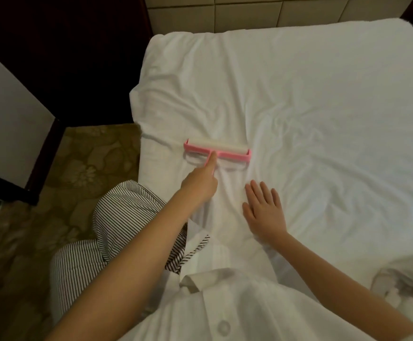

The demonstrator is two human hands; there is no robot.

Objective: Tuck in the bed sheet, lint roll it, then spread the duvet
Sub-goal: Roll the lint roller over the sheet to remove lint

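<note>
A wrinkled white bed sheet [299,99] covers the mattress. On it, near the bed's left edge, lies a pink lint roller [217,148] with a wide white roll. My left hand [200,183] grips its pink handle, index finger stretched along the stem toward the roll. To the right of that hand, my right hand [264,210] lies flat on the sheet with fingers spread. Most of the handle is hidden inside my left hand.
A tiled beige headboard wall [249,13] runs along the far side. Left of the bed are patterned carpet [72,168] and dark wooden furniture with a white panel [6,124]. A bunched white cloth [402,279] sits at the lower right.
</note>
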